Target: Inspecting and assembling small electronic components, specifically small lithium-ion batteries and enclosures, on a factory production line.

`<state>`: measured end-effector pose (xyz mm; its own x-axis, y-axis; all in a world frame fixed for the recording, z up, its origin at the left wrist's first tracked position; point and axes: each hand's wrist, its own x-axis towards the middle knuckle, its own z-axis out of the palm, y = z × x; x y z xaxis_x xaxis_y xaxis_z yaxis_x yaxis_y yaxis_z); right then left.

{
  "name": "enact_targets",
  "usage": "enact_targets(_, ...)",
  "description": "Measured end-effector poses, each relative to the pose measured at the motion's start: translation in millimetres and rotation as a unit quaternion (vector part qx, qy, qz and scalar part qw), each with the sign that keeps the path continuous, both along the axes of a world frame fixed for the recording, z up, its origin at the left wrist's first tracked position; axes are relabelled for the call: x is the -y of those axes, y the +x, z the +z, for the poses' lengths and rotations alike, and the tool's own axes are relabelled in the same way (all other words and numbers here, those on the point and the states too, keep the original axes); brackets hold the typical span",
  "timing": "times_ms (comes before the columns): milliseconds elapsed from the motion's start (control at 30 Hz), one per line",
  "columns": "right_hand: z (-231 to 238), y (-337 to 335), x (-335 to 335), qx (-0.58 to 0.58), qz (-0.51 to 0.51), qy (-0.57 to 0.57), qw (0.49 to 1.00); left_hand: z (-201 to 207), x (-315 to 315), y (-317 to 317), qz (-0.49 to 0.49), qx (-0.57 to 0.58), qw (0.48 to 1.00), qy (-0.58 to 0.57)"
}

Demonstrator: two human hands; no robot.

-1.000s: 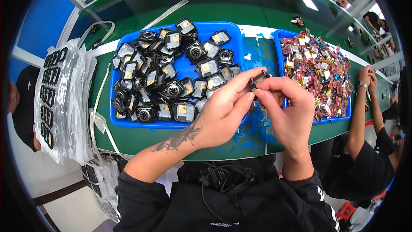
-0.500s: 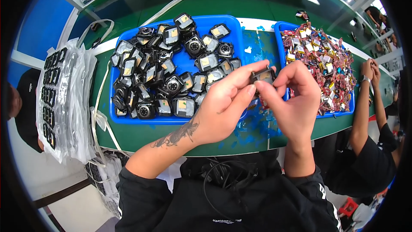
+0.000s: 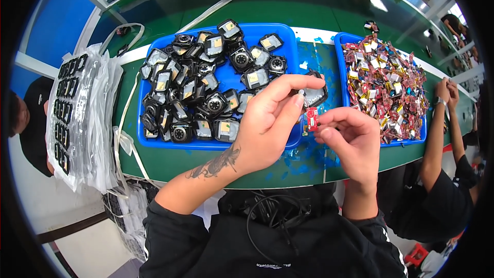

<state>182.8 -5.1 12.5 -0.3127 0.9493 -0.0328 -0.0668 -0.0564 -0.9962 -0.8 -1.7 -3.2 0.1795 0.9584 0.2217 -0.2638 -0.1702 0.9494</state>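
Note:
My left hand [image 3: 267, 126] is closed on a black watch case [image 3: 317, 95], with the case's pale grey inner side facing up past the fingertips. Just below that case, my right hand [image 3: 355, 144] pinches a small red circuit board [image 3: 312, 119] between thumb and fingers. The board sits close to the case; whether they still touch is hard to make out. Left of my hands, a blue tray [image 3: 216, 144] is heaped with black watch cases [image 3: 215, 103], some face up and some showing grey insides. My left hand covers part of its right side.
At the right stands a second blue tray [image 3: 340, 46] piled with red boards and small silvery parts [image 3: 386, 87]. Blue film scraps [image 3: 293, 162] litter the green table [image 3: 247, 167]. Stacked plastic trays [image 3: 85, 118] stand at the left. Another person's hands [image 3: 446, 91] are at the far right.
The watch case has tipped so its grey inside shows. My right hand has moved down and away from it, and a red circuit board now shows in its fingers. The view shifts slightly.

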Motion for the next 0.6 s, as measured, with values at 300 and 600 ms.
enact_targets(300, 1, 5, -5, -0.013, -0.009, 0.001, 1.0, 7, -2, -9, 0.02, -0.295, 0.934, 0.202)
enact_targets(600, -2, 11, -1, 0.14, -0.07, 0.243, 0.957, -2, 0, 0, -0.064, -0.122, 0.99, -0.032)
